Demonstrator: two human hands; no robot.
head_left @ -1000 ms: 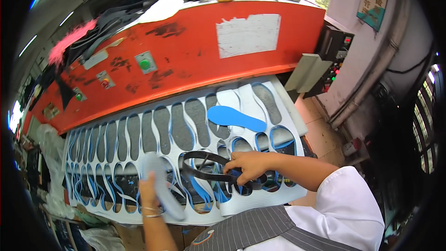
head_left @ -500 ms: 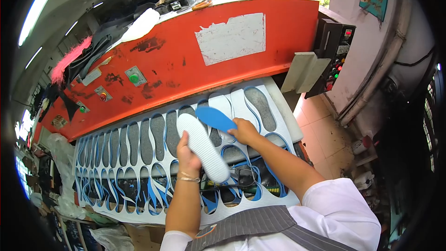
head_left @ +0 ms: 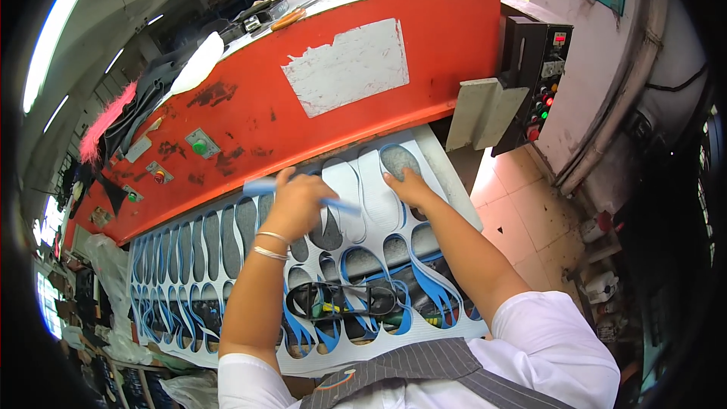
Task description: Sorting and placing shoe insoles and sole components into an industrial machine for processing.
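My left hand (head_left: 295, 203) is closed around blue-and-white insoles (head_left: 342, 205), seen nearly edge-on and blurred, above the middle of a punched sheet; how many it holds I cannot tell. My right hand (head_left: 413, 188) is at the sheet's right end, thumb and fingers apart beside a sole-shaped hole. I see nothing held in it, though its fingertips are partly hidden. The white, ribbed sheet (head_left: 438, 176) has blue cut edges and rows of sole-shaped openings. Near its right end, white insole shapes (head_left: 342, 180) still sit within their outlines.
Behind the sheet stretches a red machine beam (head_left: 250, 98) with a green button (head_left: 200, 146). A black control box (head_left: 539, 79) stands at right beside a bent pale plate (head_left: 485, 115). Dark oval-shaped items (head_left: 341, 300) and blue strips show through the near openings. Tiled floor (head_left: 522, 204) lies right.
My left hand has moved left and up, and the insoles are turned edge-on. My right hand has let go of the blue insole and moved right to the sheet. The view has shifted slightly.
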